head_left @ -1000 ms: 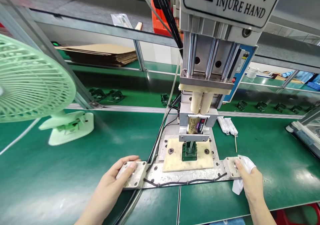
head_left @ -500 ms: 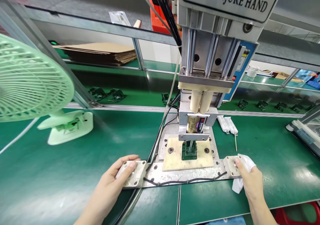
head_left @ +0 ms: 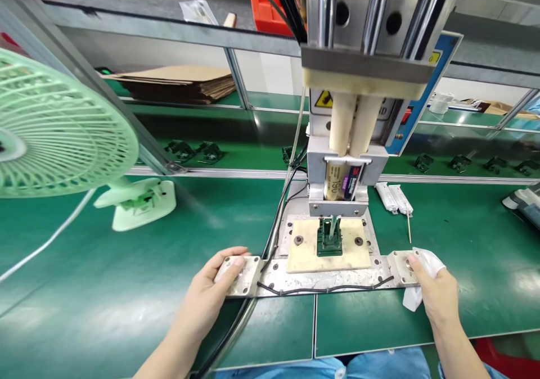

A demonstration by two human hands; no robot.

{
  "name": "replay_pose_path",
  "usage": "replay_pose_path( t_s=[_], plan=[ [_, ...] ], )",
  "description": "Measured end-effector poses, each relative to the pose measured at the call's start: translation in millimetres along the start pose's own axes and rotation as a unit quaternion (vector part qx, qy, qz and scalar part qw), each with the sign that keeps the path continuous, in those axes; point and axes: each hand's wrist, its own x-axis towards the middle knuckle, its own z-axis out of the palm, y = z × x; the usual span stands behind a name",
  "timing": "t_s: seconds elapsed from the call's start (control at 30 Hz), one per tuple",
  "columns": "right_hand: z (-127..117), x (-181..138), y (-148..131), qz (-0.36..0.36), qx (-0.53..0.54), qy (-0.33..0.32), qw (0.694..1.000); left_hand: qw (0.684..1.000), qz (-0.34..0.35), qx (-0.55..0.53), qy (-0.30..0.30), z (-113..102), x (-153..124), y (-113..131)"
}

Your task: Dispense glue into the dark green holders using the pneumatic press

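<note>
My left hand (head_left: 215, 283) is closed round the left metal button box (head_left: 243, 278), its thumb on top. My right hand (head_left: 439, 292) grips the right metal button box (head_left: 403, 269) with the thumb on its round button; its other fingers are mostly hidden. A white cloth (head_left: 413, 297) lies beside and under that hand. Between the hands, a dark green plastic part (head_left: 329, 245) sits on the cream base plate (head_left: 299, 261) of the press. Above it, a holder carries a twin-tube glue cartridge (head_left: 342, 181), with a clear nozzle reaching down into the part. Two cream plungers (head_left: 348, 123) stand in the cartridge.
A green fan (head_left: 143, 202) stands at left. Black cables (head_left: 278, 221) run past the left box. Two white packets (head_left: 394, 198) and a thin stick (head_left: 409, 228) lie right of the press. Several dark green parts (head_left: 459, 162) and a cardboard stack (head_left: 181, 81) are behind.
The press's crossbar is higher above the cartridge holder, showing more of the plungers and a warning sign behind. My view has shifted; both hands stay on their boxes.
</note>
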Motion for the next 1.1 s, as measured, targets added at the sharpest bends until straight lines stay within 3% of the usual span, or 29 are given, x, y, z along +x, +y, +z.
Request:
replay_pose_path(
  t_s=[0.13, 0.2, 0.3, 0.4, 0.5, 0.6, 0.87, 1.0, 1.1],
  plan=[
    [1, -2, -2, -0.014, 0.008, 0.007, 1.000, 0.972, 0.105, 0.202, 0.051, -1, -6, 19],
    [2, -2, -3, -0.016, 0.013, 0.010, 1.000, 0.952, 0.161, 0.259, 0.033, 5, -9, 36],
    [2, -2, -2, -0.012, 0.020, 0.008, 1.000, 0.937, 0.193, 0.270, -0.112, 30, -6, 62],
    [2, -1, -2, -0.012, 0.021, 0.004, 1.000, 0.924, 0.175, 0.237, -0.244, 66, 5, 79],
    [2, -3, -4, -0.012, 0.022, 0.000, 1.000, 0.915, 0.144, 0.203, -0.316, 96, 16, 85],
    [1, -6, -6, -0.037, 0.020, 0.003, 0.999, 0.912, 0.142, 0.160, -0.351, 111, 19, 90],
    [1, -2, -7, -0.026, -0.006, -0.003, 1.000, 0.914, 0.018, 0.135, -0.383, 104, 2, 105],
    [1, -6, -7, -0.035, -0.011, 0.035, 0.999, 0.900, 0.017, 0.146, -0.411, 96, -14, 100],
    [-7, -30, -7, -0.126, -0.047, 0.107, 0.985, 0.909, 0.058, 0.136, -0.390, 87, -38, 93]
  ],
)
